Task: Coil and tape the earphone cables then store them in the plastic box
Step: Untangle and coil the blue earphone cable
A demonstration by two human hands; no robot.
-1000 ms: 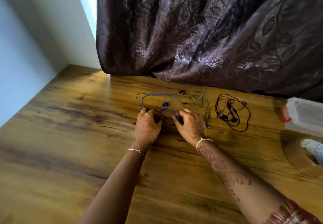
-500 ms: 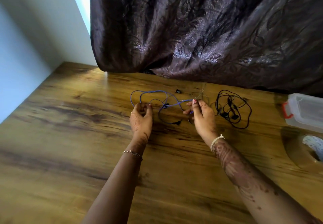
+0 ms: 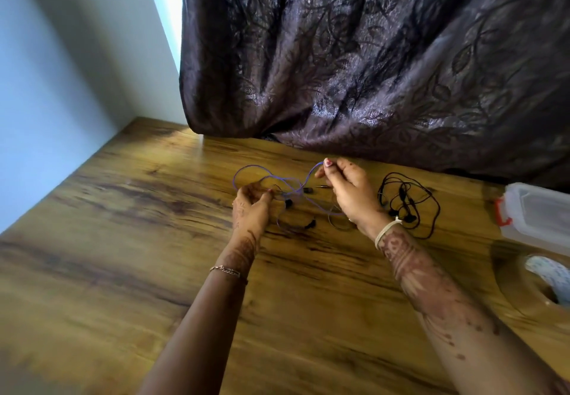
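Purple earphone cable (image 3: 291, 191) lies in loose, uncoiled loops on the brown wood-grain tabletop (image 3: 123, 240) at the centre of the frame, partly lifted between two hands. The left hand (image 3: 251, 206) has its fingers curled, pinching one loop. The right hand (image 3: 351, 194) pinches another stretch between thumb and forefinger, raised just above the wood. One black earphone cable (image 3: 402, 193) sits in a loose tangle just right of the right wrist, touched by neither hand. A thin greyish loop by that wrist may be a third cable; I cannot tell. One clear plastic box (image 3: 536, 212) with a red latch stands at the right edge, and one roll of tape (image 3: 509, 271) lies below it. A dark brown patterned curtain (image 3: 370, 71) hangs behind.
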